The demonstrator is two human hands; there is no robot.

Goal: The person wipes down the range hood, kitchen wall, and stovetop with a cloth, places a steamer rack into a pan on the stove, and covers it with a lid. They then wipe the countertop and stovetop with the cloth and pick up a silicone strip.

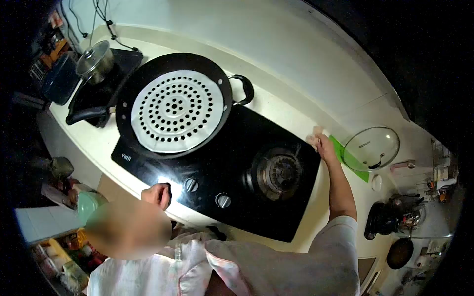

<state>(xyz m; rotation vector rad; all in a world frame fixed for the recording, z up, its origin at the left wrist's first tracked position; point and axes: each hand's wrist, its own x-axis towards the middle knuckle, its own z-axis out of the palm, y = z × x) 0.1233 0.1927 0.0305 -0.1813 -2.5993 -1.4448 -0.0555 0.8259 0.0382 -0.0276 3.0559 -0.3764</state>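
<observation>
My right hand (324,148) reaches out past the right edge of the black gas stove (237,143). Its fingers are closed on a crumpled pale cloth (314,137), pressed to the white counter; whether it is fabric or paper is hard to tell. A green mat (360,172) and a glass lid (371,148) lie just beyond that hand. My left hand (159,195) is curled closed by the stove's front edge, left of the two knobs (191,185), with nothing visible in it. A blur covers the area below that hand.
A large black wok (197,63) with a perforated steamer plate (175,111) sits on the left burner. The right burner (280,172) is bare. A small lidded pot (96,64) stands at the back left. Pans and utensils line the far right.
</observation>
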